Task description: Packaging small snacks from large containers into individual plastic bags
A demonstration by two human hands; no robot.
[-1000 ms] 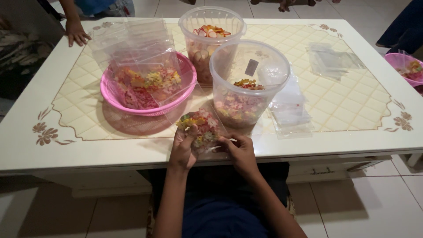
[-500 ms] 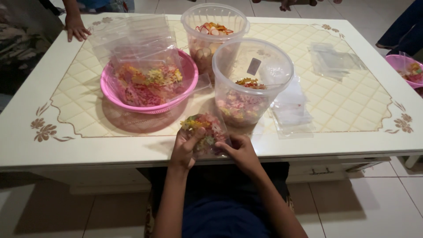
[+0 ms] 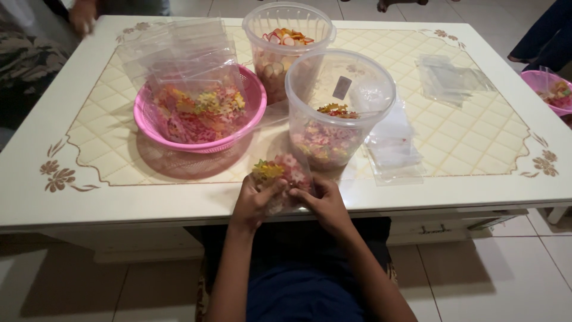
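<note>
My left hand (image 3: 253, 204) and my right hand (image 3: 323, 204) both grip a small clear plastic bag (image 3: 280, 173) filled with colourful star-shaped crackers, held over the near edge of the white table (image 3: 36, 161). The left thumb presses on the bag's lower left, the right fingers pinch its lower right. Just behind the bag stands a clear round tub (image 3: 338, 110) partly filled with the same crackers. A pink basket (image 3: 199, 113) holding filled bags sits to the left.
A second clear tub (image 3: 288, 45) of round crackers stands at the back. Empty clear bags lie in a stack beside the near tub (image 3: 393, 149), farther right (image 3: 453, 80) and over the basket. Another person's hand (image 3: 83, 15) is at the far left corner. A pink bowl (image 3: 551, 89) sits off the right edge.
The bag has been drawn lower and closer to me, my hands closing in on its bottom. The other person's hand at the far left has lifted off the table edge.
</note>
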